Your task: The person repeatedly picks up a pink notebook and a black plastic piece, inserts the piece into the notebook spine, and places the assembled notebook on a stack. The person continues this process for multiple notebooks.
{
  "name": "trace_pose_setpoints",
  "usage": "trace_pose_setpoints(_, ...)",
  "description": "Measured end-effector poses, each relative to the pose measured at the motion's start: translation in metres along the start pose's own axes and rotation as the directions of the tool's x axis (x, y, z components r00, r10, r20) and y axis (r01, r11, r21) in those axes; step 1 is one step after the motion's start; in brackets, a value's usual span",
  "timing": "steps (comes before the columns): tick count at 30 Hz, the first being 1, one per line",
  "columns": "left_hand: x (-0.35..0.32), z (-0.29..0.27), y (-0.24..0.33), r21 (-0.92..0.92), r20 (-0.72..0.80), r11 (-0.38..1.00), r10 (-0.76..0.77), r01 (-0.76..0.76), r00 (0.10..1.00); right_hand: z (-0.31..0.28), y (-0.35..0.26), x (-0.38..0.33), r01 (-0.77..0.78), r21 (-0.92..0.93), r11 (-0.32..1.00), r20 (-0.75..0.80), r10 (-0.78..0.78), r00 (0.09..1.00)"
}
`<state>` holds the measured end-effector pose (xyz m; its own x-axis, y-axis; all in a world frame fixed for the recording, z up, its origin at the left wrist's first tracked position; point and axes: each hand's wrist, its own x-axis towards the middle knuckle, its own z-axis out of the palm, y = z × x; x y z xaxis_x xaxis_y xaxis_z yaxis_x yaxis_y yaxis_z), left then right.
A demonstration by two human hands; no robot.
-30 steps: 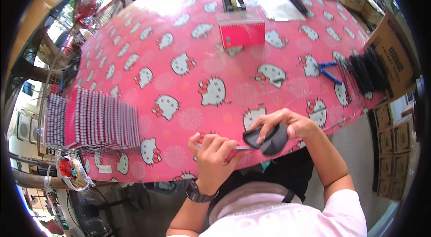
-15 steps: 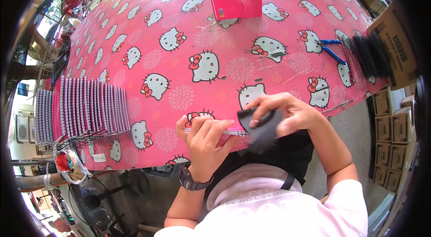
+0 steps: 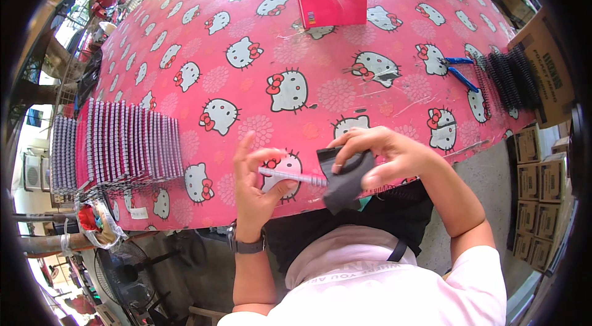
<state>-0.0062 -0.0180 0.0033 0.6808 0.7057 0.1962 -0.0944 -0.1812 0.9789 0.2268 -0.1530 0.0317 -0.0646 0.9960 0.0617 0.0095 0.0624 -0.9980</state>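
Note:
Close to the table's near edge, my left hand (image 3: 251, 187) pinches a thin memo pad (image 3: 290, 175) seen edge-on, thumb below and fingers above. My right hand (image 3: 390, 156) grips a dark grey, block-like piece (image 3: 346, 184) with a notched upper edge. I cannot make out its exact kind. The pad's right end meets the side of this piece; whether it goes inside is hidden. A bit of wire coil (image 3: 394, 190) shows below my right hand, over my lap.
Rows of wire-bound notebooks (image 3: 132, 144) stand at left. Pink pads (image 3: 333, 8) are stacked at the far middle. Blue-handled pliers (image 3: 461, 74) lie at right beside black wire coils (image 3: 512, 79) and a cardboard box (image 3: 546, 67). A fan (image 3: 126, 273) stands below the table's left side.
My left hand has loosened, its fingers lifting and spreading, and more of the pad shows. The dark piece has moved slightly left with my right hand. The view has shifted a little.

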Motion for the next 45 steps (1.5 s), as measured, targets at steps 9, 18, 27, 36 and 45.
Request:
trace_pose_setpoints(9, -0.009, 0.011, -0.034, -0.212, 0.166, 0.976, 0.082, -0.046, 0.983, -0.003, -0.006, 0.009, -0.057, -0.395, 0.917, -0.097, 0.020, 0.995)
trace_pose_setpoints(18, -0.013, 0.011, -0.035, -0.180, 0.167, 0.977, 0.142, -0.112, 0.976, 0.005, -0.002, 0.015, -0.078, -0.299, 0.951, -0.161, 0.031, 0.986)
trace_pose_setpoints(27, -0.012, 0.010, -0.037, -0.120, 0.167, 0.990, 0.099, -0.080, 0.981, 0.021, -0.007, 0.023, 0.047, -0.143, 0.989, -0.024, -0.051, 0.998)
trace_pose_setpoints(36, -0.013, 0.013, -0.027, 0.027, 0.135, 0.999, -0.042, 0.039, 0.990, 0.003, -0.007, 0.020, -0.159, -0.877, 0.454, -0.361, -0.403, 0.841)
trace_pose_setpoints(45, -0.005, 0.030, 0.013, -0.345, 0.020, 0.938, -0.019, 0.025, 1.000, 0.052, -0.034, 0.013, 0.135, -0.670, 0.730, -0.171, -0.328, 0.929)
